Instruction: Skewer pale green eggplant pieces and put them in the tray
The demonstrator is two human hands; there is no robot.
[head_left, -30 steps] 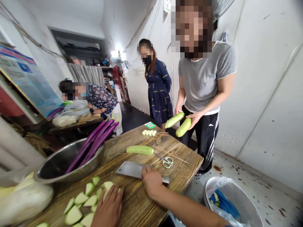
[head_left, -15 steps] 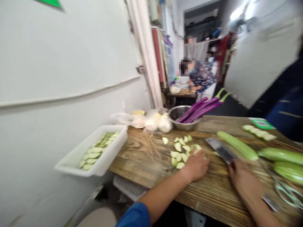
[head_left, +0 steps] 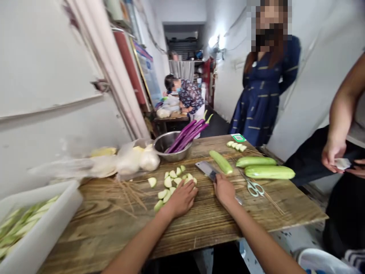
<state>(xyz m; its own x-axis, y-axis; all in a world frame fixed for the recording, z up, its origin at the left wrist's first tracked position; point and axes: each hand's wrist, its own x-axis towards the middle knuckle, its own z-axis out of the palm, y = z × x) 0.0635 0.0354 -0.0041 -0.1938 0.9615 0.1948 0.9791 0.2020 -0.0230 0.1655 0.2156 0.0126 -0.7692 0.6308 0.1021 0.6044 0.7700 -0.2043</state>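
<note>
My left hand lies with its fingers stretched out over pale green zucchini chunks on the wooden table. Some chunks are partly hidden under the fingers. My right hand is wrapped round the handle of a cleaver, whose flat blade points away to the left, low over the wood. The handle's end shows behind the hand. Just beyond the blade lies a peeled-looking zucchini. To the right are two more whole zucchini and pale-handled scissors.
A white tub of cut zucchini stands at left. Wooden skewers, bagged white food and a steel bowl with purple eggplants line the back. Skewered chunks lie far right. Several people stand around; one's hands hold something white.
The view has swung right, bringing two people at the right into sight. My left hand still rests at the chunks, and my right hand stays at the cleaver.
</note>
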